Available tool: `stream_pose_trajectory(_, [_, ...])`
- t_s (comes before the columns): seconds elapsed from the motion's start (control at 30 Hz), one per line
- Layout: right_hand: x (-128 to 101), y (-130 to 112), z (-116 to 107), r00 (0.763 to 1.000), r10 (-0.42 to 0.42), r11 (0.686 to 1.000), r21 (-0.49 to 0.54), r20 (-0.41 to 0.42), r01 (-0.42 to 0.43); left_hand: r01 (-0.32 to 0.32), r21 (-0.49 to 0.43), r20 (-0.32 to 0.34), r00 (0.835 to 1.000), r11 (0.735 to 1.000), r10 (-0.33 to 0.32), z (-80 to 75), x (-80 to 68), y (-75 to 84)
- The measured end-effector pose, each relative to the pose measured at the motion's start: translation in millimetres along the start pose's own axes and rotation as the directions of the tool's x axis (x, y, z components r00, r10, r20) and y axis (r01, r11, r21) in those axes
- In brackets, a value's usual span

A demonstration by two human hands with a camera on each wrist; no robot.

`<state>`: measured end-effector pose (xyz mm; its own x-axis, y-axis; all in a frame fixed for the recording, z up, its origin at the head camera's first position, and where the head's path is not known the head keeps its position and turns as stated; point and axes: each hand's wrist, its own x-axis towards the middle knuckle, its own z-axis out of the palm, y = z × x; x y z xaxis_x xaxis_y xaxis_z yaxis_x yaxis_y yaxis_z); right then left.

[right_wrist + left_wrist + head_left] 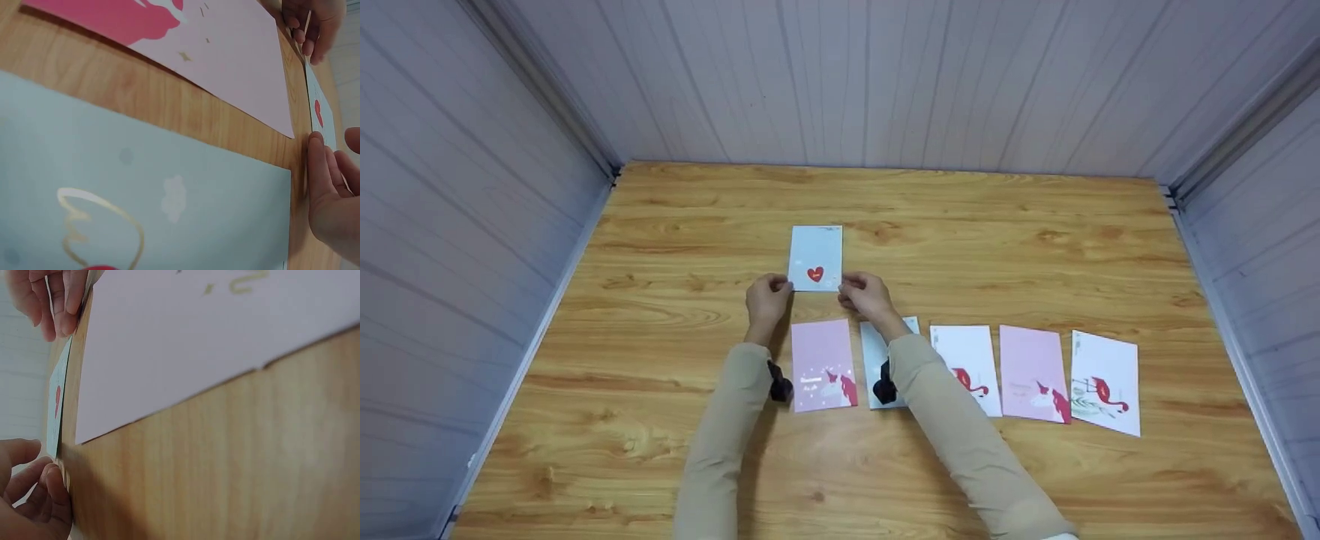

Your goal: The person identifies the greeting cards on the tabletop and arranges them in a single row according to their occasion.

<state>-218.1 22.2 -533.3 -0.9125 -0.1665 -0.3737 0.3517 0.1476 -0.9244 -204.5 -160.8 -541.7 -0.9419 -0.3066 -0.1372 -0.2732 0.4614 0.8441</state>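
Note:
A light blue card with a red heart lies on the wooden table, beyond a row of other cards. My left hand is at its near left corner, thumb and curled fingers on the edge. At the near right corner, my right hand holds the edge between thumb and fingers. The right wrist view shows the heart card low against the table between both hands. Just nearer lies a pink unicorn card. Beside it, a second light blue card is partly hidden under my right forearm.
Rightward along the row come a white flamingo card, partly covered by my right sleeve, another pink unicorn card and another white flamingo card. Pale panelled walls enclose the wooden table at the back and sides.

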Motion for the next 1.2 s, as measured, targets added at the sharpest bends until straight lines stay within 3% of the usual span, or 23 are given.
stream_pose_trajectory(0.2, [-1, 3, -5, 0.998, -0.063, 0.997, 0.039, -0.026, 0.064, -0.044, -0.053, 0.020, 0.999, 0.998, 0.045, 2.2, -2.9, 3.1])
stream_pose_trajectory(0.53, [-9, 0, -10, 0.994, -0.102, 0.993, 0.071, 0.045, 0.099, -0.221, -0.076, 0.032, 0.974, 0.972, 0.224, 14.8, -17.6, 14.9])
stream_pose_trajectory(0.8, [-12, 5, -17, 0.991, -0.124, 0.985, 0.127, 0.047, 0.117, -0.255, -0.081, 0.084, 0.961, 0.964, 0.262, 21.2, -27.7, 16.7])
stream_pose_trajectory(1.0, [-14, 11, -26, 0.992, -0.122, 0.984, 0.130, 0.016, 0.119, -0.213, -0.079, 0.137, 0.965, 0.974, 0.222, 25.4, -34.9, 17.3])
stream_pose_trajectory(1.2, [-15, 16, -31, 0.990, -0.140, 0.983, 0.123, 0.026, 0.136, -0.213, -0.063, 0.165, 0.961, 0.975, 0.221, 30.4, -39.5, 17.8])
